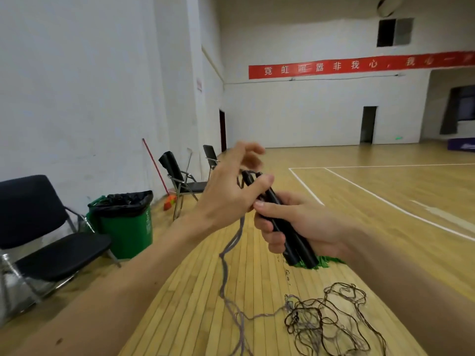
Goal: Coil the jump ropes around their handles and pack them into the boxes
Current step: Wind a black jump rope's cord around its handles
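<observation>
Right grip (295, 222) clasps both handles (300, 250); left grip (231, 194) blurred, hold on rope (225, 255) unclear

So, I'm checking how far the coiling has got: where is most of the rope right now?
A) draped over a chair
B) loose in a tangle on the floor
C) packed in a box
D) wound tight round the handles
B: the rope trails down from the handles gripped in the right hand and lies in a loose tangle on the wooden floor.
</observation>
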